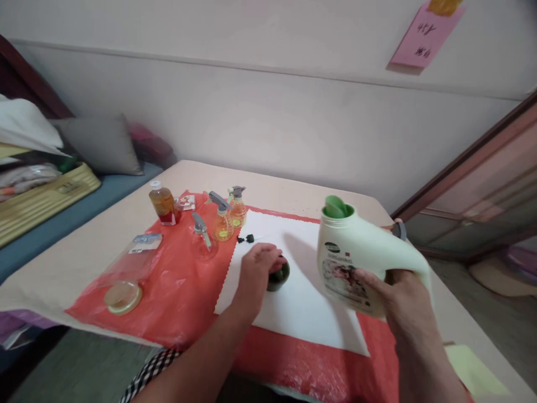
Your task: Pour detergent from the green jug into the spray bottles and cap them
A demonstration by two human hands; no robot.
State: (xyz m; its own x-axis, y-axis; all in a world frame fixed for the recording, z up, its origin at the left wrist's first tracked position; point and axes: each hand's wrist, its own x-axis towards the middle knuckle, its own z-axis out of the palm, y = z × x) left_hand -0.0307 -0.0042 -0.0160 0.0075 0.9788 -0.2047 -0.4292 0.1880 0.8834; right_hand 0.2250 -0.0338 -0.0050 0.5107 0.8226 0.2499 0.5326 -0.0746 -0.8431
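My right hand [405,302] is closed round the handle of a large pale green detergent jug [348,252], raised off the white sheet. Its green spout shows in the uncapped neck, and the jug stands nearly upright. My left hand [260,266] is wrapped round the side of a small dark green bottle [280,278], whose open top faces me. Beyond the left hand, a black pump head [247,239] lies on the white sheet [302,313].
Three clear spray bottles with grey triggers, one [224,221] among them, stand on the red plastic cover [176,291]. A brown liquid bottle [161,204], a plastic bag [140,252] and a round lid [123,296] are further left. The wall [268,123] rises behind.
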